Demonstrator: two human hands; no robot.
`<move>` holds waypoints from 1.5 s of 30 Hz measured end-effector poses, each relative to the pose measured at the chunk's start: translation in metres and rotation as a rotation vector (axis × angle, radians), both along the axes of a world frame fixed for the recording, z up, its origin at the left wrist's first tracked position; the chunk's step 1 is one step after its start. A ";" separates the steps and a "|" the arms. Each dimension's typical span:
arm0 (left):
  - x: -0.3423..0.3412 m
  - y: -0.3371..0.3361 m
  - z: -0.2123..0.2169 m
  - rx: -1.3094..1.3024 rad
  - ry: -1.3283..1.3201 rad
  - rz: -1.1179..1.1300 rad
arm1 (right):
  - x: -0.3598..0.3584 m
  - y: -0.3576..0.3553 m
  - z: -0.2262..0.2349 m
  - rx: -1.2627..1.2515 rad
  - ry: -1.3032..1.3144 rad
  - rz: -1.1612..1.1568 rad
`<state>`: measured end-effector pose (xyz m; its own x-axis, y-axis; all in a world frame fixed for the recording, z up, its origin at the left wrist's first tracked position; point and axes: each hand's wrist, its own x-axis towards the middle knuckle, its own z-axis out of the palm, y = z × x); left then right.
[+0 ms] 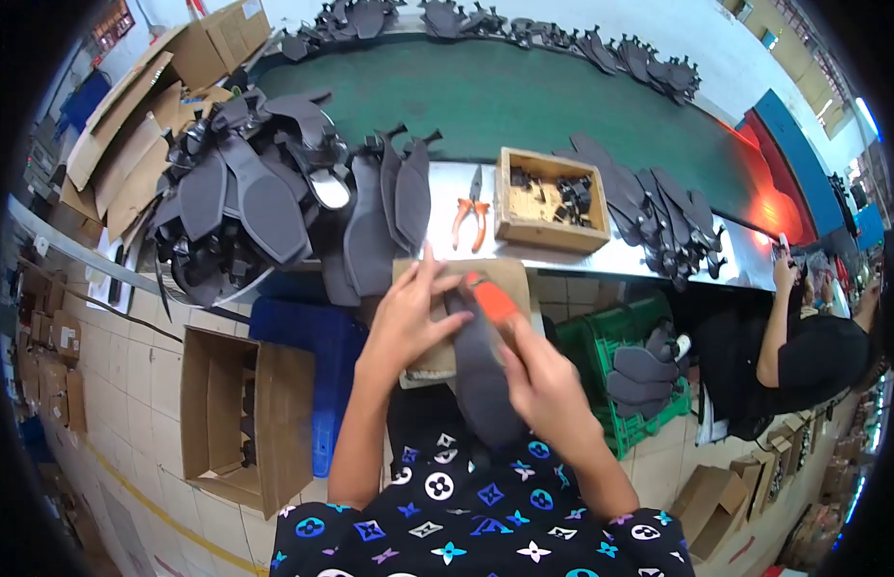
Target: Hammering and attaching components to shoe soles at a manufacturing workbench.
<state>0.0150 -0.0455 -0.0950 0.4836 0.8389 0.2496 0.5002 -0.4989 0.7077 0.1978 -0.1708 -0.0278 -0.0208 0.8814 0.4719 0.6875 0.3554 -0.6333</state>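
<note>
Insole piece (481, 370), dark grey, elongated, is lying lengthwise over a tan work board (509, 279) at the near edge of the bench, its lower end running down toward the person's lap. Left hand (409, 322) is pressing on the piece's upper left edge, fingers spread and flat, gripping nothing. Right hand (543, 385) is closing its fingers around an orange-handled tool (490, 298), whose tip is sitting on the upper end of the piece.

Surroundings, going outward:
- Orange-handled pliers (472, 216), lying on the metal bench top just beyond the board.
- Wooden box (548, 199), holding small dark fittings, right of the pliers.
- Heaped grey insole pieces (245, 197) at left; a second stack (658, 216) at right.
- Green conveyor belt (524, 106) behind the bench.
- Open cardboard carton (240, 418) on the floor at left; green crate (625, 370) with more pieces at right.
- Another person (803, 346), sitting far right.
</note>
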 end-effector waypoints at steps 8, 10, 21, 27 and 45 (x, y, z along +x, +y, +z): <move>0.001 0.000 0.005 -0.067 -0.001 -0.033 | -0.003 -0.011 0.041 -0.182 0.094 0.007; -0.006 -0.005 -0.001 0.035 0.084 -0.045 | -0.001 0.005 -0.007 -0.115 0.050 0.058; -0.006 -0.090 0.073 -0.379 -0.400 -0.480 | 0.035 0.029 -0.002 -0.085 -0.257 0.102; -0.003 -0.122 0.101 -0.711 -0.465 -0.445 | 0.032 0.036 -0.008 -0.004 -0.605 0.321; 0.012 -0.141 0.093 -1.369 -0.764 -0.574 | -0.002 -0.025 0.004 -0.524 1.323 0.690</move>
